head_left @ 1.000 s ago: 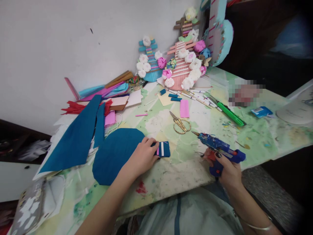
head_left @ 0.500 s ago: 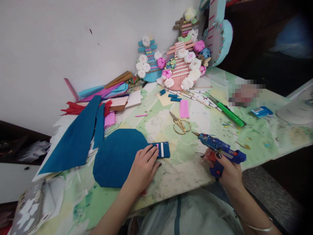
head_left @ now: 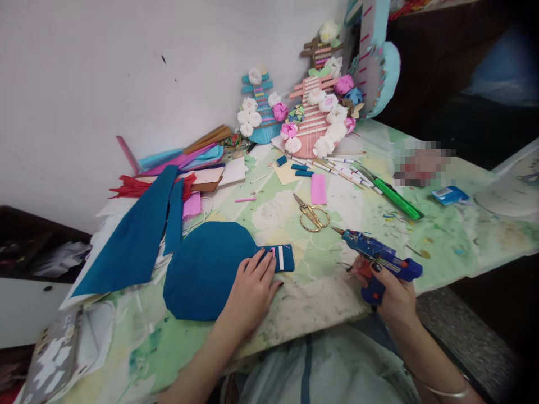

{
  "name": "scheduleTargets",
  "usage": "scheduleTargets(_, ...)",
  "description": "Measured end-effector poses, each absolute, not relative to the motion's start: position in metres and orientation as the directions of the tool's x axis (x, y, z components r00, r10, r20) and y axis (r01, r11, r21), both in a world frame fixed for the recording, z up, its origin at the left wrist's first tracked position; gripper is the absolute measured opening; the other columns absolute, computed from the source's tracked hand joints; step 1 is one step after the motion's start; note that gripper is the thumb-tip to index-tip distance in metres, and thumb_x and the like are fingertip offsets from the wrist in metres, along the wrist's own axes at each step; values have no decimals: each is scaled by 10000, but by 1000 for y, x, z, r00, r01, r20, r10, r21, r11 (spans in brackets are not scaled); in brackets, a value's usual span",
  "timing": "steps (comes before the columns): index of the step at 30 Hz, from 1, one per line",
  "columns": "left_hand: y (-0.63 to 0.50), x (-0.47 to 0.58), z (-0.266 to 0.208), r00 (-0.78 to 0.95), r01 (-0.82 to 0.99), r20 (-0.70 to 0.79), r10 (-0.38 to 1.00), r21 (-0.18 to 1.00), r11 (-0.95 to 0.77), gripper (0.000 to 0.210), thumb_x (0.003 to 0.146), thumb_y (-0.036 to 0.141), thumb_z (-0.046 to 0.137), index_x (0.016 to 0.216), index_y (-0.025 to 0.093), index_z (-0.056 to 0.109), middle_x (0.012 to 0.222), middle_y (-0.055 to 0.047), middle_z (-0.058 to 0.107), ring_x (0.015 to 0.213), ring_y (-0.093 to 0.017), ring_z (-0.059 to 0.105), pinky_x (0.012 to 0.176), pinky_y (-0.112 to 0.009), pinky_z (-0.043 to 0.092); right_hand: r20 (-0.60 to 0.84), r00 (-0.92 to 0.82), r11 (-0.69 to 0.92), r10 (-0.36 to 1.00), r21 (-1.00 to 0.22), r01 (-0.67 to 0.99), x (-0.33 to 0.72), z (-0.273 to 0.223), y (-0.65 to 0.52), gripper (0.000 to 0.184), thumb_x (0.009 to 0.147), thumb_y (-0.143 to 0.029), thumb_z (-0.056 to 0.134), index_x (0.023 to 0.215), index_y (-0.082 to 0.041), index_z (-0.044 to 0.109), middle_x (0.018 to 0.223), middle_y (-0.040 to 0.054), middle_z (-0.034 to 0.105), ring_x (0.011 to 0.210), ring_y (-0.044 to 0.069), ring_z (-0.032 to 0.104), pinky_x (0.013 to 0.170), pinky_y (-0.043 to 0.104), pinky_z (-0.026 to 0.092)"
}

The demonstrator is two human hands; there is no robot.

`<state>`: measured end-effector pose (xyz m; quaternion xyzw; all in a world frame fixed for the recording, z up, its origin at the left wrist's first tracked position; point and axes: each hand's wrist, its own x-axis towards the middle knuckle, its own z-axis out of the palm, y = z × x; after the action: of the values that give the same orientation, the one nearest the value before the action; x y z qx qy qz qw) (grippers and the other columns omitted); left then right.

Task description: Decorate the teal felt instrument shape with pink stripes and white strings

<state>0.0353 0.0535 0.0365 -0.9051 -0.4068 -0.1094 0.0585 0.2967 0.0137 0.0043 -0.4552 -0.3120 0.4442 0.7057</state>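
Observation:
A dark blue guitar-shaped cutout [head_left: 206, 269] lies flat on the table, its short neck pointing right. Across that neck run a white strip [head_left: 281, 258] and a pink strip, the latter partly under my fingers. My left hand [head_left: 255, 283] rests flat on the neck and the edge of the body, fingers stretched out. In my right hand [head_left: 391, 292] is a blue hot glue gun [head_left: 377, 258], held just over the table with its nozzle pointing left. Gold-handled scissors [head_left: 312, 216] lie beyond the cutout, near the nozzle.
Blue paper offcuts [head_left: 130, 241] and folded coloured paper lie at the left. Decorated paper guitars [head_left: 264, 120] lean on the wall. A green cutter [head_left: 396, 196], thin paper sticks and a pink paper piece [head_left: 319, 189] are spread behind the scissors. A phone [head_left: 53, 353] sits front left.
The view has shifted slightly. My left hand stays on the blue neck with hardly any movement, and my right hand keeps the glue gun in about the same place.

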Motion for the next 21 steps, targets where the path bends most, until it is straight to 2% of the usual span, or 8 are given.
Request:
scheduleTargets(4, 66, 40, 50, 580, 758, 260, 772, 174, -628, 434, 899, 319, 458, 1279, 109, 472, 1293, -129, 547, 1228, -242, 455, 987, -407, 393, 30, 403, 190, 915, -913, -361, 296, 4, 14, 138, 720, -320, 668, 754, -186, 677, 684, 33, 636, 528, 135, 543, 390, 221, 397)
scheduleTargets(6, 75, 51, 55, 563, 771, 223, 795, 203, -603, 564, 865, 366, 511, 1345, 98, 386, 1352, -144, 486, 1266, -250, 412, 1018, -408, 363, 41, 402, 200, 915, -911, -361, 296, 5, 14, 140, 720, -315, 664, 753, -179, 675, 683, 35, 634, 518, 130, 534, 389, 221, 394)
scheduleTargets(8, 84, 66, 60, 559, 797, 151, 815, 175, -578, 614, 828, 373, 556, 1349, 99, 384, 1370, -154, 462, 1282, -278, 387, 1025, -430, 342, 58, 408, 222, 911, -904, -366, 295, 6, 14, 145, 714, -311, 659, 742, -169, 668, 674, 37, 625, 504, 126, 519, 383, 223, 384)
scheduleTargets(10, 93, 79, 64, 515, 845, 73, 854, 125, -521, 481, 819, 330, 556, 1248, 119, 510, 1258, -152, 566, 1206, -299, 463, 979, -453, 363, 74, 435, 257, 897, -889, -380, 294, 8, 14, 155, 706, -313, 651, 735, -162, 659, 664, 39, 613, 499, 126, 507, 376, 223, 369)
scheduleTargets(12, 100, 89, 69, 454, 890, -8, 891, 63, -452, 266, 831, 285, 518, 1008, 145, 658, 1020, -142, 677, 1049, -309, 564, 878, -458, 407, 74, 469, 288, 880, -869, -403, 294, 10, 13, 169, 699, -323, 640, 745, -161, 649, 665, 40, 603, 503, 127, 500, 376, 222, 356)
scheduleTargets(15, 110, 94, 74, 431, 902, -92, 897, 17, -432, 277, 838, 224, 469, 682, 163, 690, 771, -142, 689, 858, -299, 617, 742, -416, 427, 49, 495, 299, 867, -846, -440, 295, 13, 12, 177, 699, -327, 628, 781, -171, 637, 690, 36, 595, 505, 124, 489, 383, 220, 346)
scheduleTargets(18, 119, 92, 71, 471, 882, -84, 878, 37, -469, 292, 820, 166, 467, 624, 168, 683, 734, -145, 685, 802, -273, 624, 704, -374, 422, 44, 494, 298, 868, -843, -449, 296, 15, 11, 169, 707, -326, 622, 791, -179, 627, 696, 31, 586, 501, 118, 477, 386, 217, 338)
scheduleTargets(21, 130, 87, 64, 496, 867, -33, 867, 78, -493, 264, 816, 151, 473, 668, 166, 692, 756, -140, 688, 817, -251, 623, 711, -342, 427, 57, 493, 309, 868, -839, -449, 296, 16, 12, 162, 709, -325, 620, 784, -181, 625, 693, 30, 575, 513, 123, 481, 388, 217, 338)
